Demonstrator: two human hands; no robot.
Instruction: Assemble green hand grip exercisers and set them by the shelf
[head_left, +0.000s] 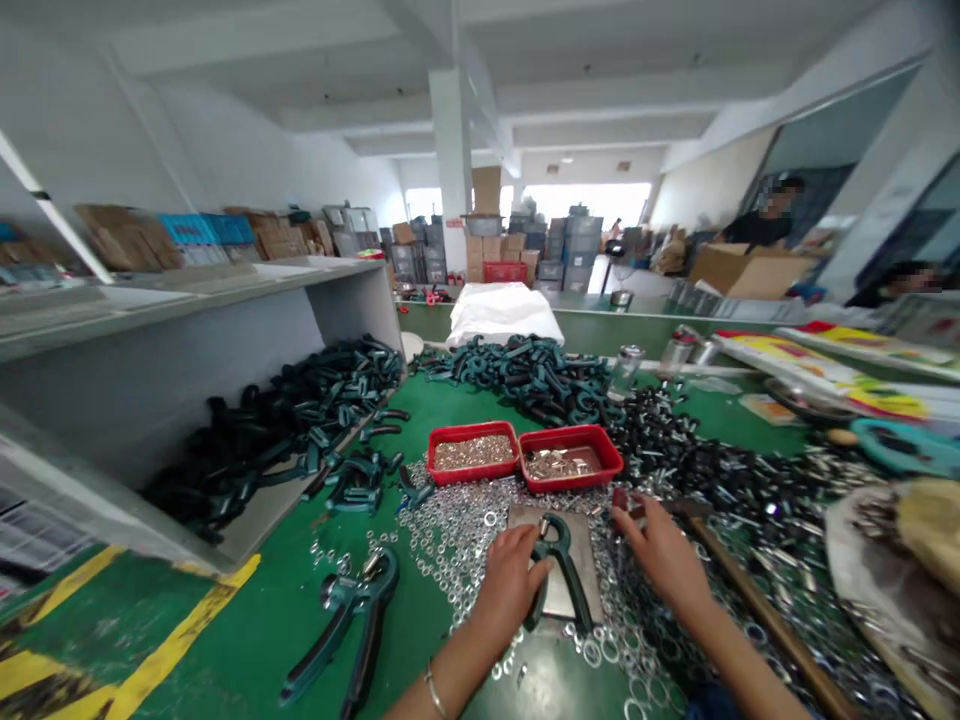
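Observation:
My left hand (508,582) is closed around a dark green plier-like tool (559,570) that lies on a small grey metal plate (571,560) on the green table. My right hand (660,552) hovers over the plate's right edge, fingers curled in a pinch near a small reddish piece I cannot make out. Silver washers (450,530) are scattered thickly around the plate. Just behind it stand two red trays (472,452) (571,460) holding small metal parts.
An assembled green tool (352,620) lies at front left. Heaps of dark green tool halves (300,410) (532,370) fill the shelf and table back. Black parts (720,470) spread right, beside a wooden-handled hammer (757,610). People sit at far right.

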